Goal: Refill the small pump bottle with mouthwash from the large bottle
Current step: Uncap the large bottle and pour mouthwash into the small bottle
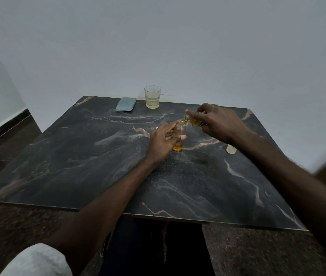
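A small clear bottle (180, 136) stands upright on the dark marble table (78, 156), uncapped, with amber liquid at its bottom. My left hand (163, 143) wraps around its left side, thumb across the front. My right hand (218, 121) holds the large bottle (191, 120) tipped almost flat, its mouth just over the small bottle's neck. Amber mouthwash shows inside the tipped bottle. Most of the large bottle is hidden under my fingers.
A white cap-like piece (231, 149) stands on the table to the right, beside my right forearm. A glass (152, 97) with pale liquid and a grey-blue folded cloth (126, 104) sit at the far edge by the wall.
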The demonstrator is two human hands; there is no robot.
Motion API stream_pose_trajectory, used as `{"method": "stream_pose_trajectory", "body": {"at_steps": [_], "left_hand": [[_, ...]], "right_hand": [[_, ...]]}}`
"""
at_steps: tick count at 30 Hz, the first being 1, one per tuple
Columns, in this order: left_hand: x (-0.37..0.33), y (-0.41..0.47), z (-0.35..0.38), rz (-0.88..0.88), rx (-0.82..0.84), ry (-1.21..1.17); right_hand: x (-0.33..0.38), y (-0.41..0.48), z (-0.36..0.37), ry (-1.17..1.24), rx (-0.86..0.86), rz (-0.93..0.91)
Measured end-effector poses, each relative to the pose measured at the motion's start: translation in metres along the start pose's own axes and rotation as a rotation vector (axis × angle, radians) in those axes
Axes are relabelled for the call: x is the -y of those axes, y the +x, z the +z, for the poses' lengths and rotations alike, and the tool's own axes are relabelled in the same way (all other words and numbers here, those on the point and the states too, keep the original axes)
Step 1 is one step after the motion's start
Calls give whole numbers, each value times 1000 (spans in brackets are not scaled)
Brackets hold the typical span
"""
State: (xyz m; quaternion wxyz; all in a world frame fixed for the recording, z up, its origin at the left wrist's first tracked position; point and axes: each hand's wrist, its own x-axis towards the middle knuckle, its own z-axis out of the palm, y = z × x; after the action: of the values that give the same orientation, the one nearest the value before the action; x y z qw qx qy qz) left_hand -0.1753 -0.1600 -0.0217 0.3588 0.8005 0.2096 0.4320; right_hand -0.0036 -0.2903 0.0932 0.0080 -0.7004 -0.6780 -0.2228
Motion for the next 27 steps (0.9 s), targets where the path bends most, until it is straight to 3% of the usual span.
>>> {"method": "stream_pose_trajectory", "body": {"at_steps": [27], "left_hand": [[-1,-1,0,-8,23,-48]], "right_hand": [[1,1,-4,-17,3,-6]]}}
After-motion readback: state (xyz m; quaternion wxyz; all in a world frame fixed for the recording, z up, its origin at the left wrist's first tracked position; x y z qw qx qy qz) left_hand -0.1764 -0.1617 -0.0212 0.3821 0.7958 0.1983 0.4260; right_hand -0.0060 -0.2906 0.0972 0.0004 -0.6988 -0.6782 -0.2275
